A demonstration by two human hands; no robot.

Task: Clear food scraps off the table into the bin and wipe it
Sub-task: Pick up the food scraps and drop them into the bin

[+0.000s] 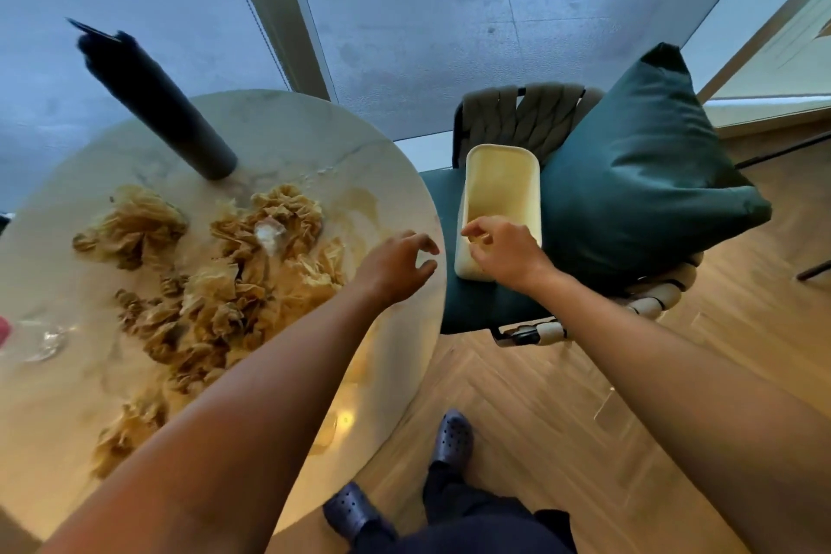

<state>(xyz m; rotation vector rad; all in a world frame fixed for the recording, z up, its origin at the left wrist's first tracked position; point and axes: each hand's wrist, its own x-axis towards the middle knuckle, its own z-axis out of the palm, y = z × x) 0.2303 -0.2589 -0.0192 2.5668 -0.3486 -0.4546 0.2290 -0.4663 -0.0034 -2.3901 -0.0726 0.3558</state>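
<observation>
Below me, the round marble tabletop (279, 121) carries a spread of crumpled, stained scraps (216, 283), with a dark cylinder (157, 103) standing at its far side. Beside it, the cream bin (501, 175) sits on a green chair seat (472, 306) against a green cushion (638, 175). My left hand (395, 265) hovers at the tabletop's edge with loosely curled, empty grip, and my right hand (503, 252) reaches over the bin's near rim, fingers loosely bent, holding nothing I can make out.

A wood-patterned floor (562, 396) is laid in herringbone. A chair (530, 117) with a woven back is placed by tall frosted windows (449, 14), and a dark green cushion (638, 175) is propped on its seat.
</observation>
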